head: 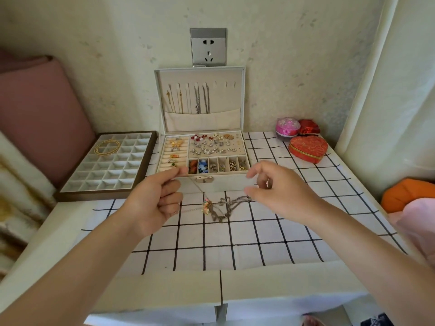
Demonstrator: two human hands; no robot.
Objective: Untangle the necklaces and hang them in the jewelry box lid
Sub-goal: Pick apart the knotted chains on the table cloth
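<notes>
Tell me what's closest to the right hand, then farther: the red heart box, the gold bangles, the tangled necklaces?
1. tangled necklaces, pinched by the right hand.
2. red heart box, back right.
3. gold bangles, far left.

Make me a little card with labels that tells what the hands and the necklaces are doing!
left hand: pinches one thin strand of the tangled necklaces
right hand: pinches the darker strand on the other side
tangle: knotted clump with a small colourful pendant, stretched between the hands over the checked cloth
jewelry box lid: upright, hung necklaces on the left side, right side free
left of box: compartment tray with gold bangles
right of box: red heart-shaped box
</notes>
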